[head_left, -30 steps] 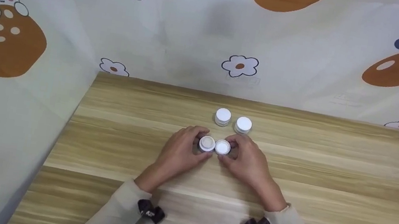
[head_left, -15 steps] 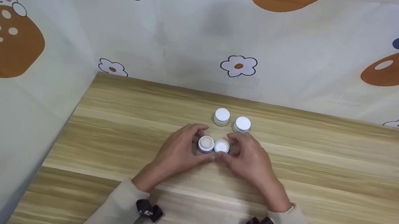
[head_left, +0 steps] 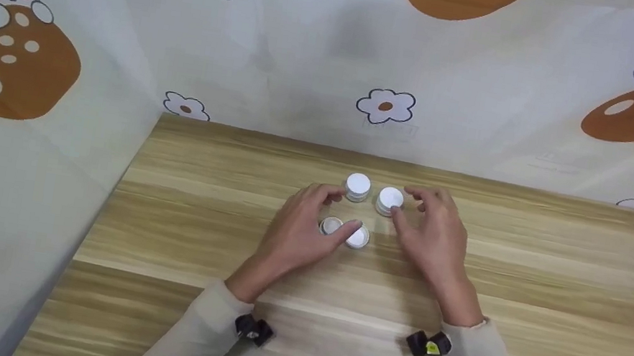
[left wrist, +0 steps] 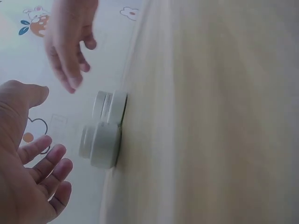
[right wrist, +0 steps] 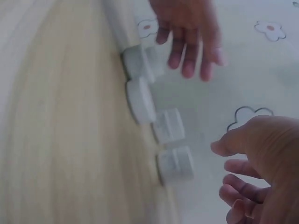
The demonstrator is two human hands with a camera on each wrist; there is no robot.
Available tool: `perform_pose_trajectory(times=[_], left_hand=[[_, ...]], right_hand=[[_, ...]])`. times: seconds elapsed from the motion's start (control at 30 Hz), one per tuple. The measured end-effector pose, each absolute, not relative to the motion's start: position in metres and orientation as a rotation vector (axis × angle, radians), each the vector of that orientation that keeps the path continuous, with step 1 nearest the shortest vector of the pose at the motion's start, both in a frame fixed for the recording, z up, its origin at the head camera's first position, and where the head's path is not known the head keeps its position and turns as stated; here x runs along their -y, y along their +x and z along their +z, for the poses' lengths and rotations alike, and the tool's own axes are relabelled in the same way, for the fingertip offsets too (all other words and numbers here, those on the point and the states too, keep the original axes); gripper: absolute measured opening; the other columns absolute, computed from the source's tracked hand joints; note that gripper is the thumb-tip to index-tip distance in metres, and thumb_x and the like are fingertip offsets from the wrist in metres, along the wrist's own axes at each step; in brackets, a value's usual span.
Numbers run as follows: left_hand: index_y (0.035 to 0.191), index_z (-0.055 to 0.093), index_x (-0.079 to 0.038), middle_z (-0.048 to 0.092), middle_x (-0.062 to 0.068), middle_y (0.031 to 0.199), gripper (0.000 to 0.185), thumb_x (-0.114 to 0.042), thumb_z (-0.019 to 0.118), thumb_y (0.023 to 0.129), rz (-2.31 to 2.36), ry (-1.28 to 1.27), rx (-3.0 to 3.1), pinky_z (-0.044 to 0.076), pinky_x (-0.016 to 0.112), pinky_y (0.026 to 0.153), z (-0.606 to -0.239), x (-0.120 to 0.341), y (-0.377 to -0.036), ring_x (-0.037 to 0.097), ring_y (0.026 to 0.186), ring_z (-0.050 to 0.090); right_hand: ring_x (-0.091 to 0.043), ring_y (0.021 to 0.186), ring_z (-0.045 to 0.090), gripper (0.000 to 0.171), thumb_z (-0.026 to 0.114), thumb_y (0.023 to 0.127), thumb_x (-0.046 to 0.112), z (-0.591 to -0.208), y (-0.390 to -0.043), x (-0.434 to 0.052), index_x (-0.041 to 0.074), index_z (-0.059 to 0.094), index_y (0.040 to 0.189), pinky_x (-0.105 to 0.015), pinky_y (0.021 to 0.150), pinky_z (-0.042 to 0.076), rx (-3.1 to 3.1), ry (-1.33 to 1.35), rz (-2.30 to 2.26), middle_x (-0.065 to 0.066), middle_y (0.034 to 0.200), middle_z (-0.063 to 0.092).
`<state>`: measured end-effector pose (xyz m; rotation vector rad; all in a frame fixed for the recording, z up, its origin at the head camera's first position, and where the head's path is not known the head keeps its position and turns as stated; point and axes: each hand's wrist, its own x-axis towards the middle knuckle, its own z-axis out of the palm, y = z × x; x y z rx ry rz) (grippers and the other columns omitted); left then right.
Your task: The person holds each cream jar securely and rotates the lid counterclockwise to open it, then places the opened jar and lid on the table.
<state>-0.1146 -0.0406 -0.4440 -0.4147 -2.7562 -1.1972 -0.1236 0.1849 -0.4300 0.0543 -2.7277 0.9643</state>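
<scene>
Left hand [head_left: 303, 226]: centre of the frame, arched above the open jar, thumb crossing in front of jar and lid; fingers loosely curved, nothing in them. Left wrist view shows a gap between fingers and jar.
Right hand [head_left: 436, 233]: right of centre, thumb and fingers spread either side of the right-hand capped jar; released, holding nothing. Thumb tip overlaps the jar's edge from above, but the right wrist view shows them apart.
Open jar [head_left: 330, 225]: upright, just left of centre, below the left fingers; neck bare, pale inside. Contents not clear.
Loose lid [head_left: 357, 237]: flat just right of the open jar, apparently underside up. Thumb hides the gap; contact uncertain.
Right-hand capped jar [head_left: 390, 200]: upright, slightly above and right of centre, lid on; nearest thing to the right hand.
Left-hand capped jar [head_left: 358, 185]: upright, above the open jar, just left of its capped neighbour; lid on, untouched.
Progress of jars: one uncapped, its lid set down beside it; two with lids on. My reading: work at the open jar is paused or finished, and the capped pair is as yet unworked.
Wooden table [head_left: 562, 259]: fills the middle and lower frame beneath all jars.
Printed backdrop [head_left: 309, 64]: across the top and down the left side; flowers, a rabbit at upper left.
</scene>
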Motion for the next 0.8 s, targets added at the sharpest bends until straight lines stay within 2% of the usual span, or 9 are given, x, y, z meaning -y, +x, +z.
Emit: perform_pose_trajectory(times=[0.2,0.33,0.47,0.57,0.7,0.8], left_hand=[[0.138,0.064,-0.022,0.071,-0.002,0.128,0.054,-0.050,0.075,0.094,-1.202,-0.441,2.732,0.048,0.043,0.107,-0.441,0.027,-0.115,0.017,0.121,0.063],[0.137,0.064,-0.022,0.071,-0.004,0.127,0.052,-0.048,0.076,0.094,-1.193,-0.424,2.726,0.047,0.042,0.107,-0.439,0.028,-0.116,0.017,0.121,0.063],[0.138,0.064,-0.022,0.070,-0.005,0.128,0.052,-0.047,0.076,0.094,-1.191,-0.403,2.741,0.046,0.042,0.107,-0.438,0.031,-0.117,0.017,0.122,0.063],[0.138,0.064,-0.021,0.070,-0.004,0.128,0.052,-0.046,0.075,0.095,-1.184,-0.398,2.752,0.046,0.042,0.108,-0.439,0.032,-0.118,0.017,0.122,0.063],[0.138,0.064,-0.020,0.070,-0.003,0.128,0.051,-0.045,0.075,0.095,-1.190,-0.406,2.762,0.045,0.043,0.108,-0.440,0.032,-0.118,0.018,0.122,0.063],[0.138,0.064,-0.020,0.070,-0.002,0.128,0.050,-0.044,0.074,0.096,-1.192,-0.414,2.770,0.045,0.044,0.110,-0.442,0.032,-0.118,0.019,0.123,0.062]], right_hand=[[-0.038,0.121,0.058,0.060,0.083,0.090,0.030,-0.451,-0.129,-0.193,0.003,0.064,0.140,-0.056,0.093,0.053,2.776,-0.016,0.959,-0.020,0.129,0.056],[-0.040,0.123,0.058,0.054,0.081,0.092,0.033,-0.456,-0.132,-0.195,0.003,0.068,0.135,-0.059,0.096,0.053,2.785,-0.021,0.957,-0.021,0.133,0.056],[-0.037,0.118,0.064,0.045,0.079,0.094,0.032,-0.457,-0.132,-0.195,0.004,0.071,0.128,-0.056,0.094,0.054,2.801,-0.004,0.960,-0.019,0.129,0.061],[-0.036,0.116,0.065,0.050,0.081,0.092,0.031,-0.456,-0.132,-0.193,0.005,0.068,0.133,-0.056,0.092,0.056,2.811,0.017,0.969,-0.018,0.128,0.063],[-0.039,0.133,0.060,0.065,0.082,0.091,0.030,-0.455,-0.132,-0.189,0.009,0.058,0.148,-0.060,0.106,0.052,2.824,0.111,0.991,-0.020,0.143,0.059],[-0.040,0.145,0.053,0.066,0.081,0.093,0.030,-0.456,-0.132,-0.187,0.010,0.056,0.151,-0.062,0.115,0.046,2.848,0.182,1.006,-0.019,0.156,0.054]])
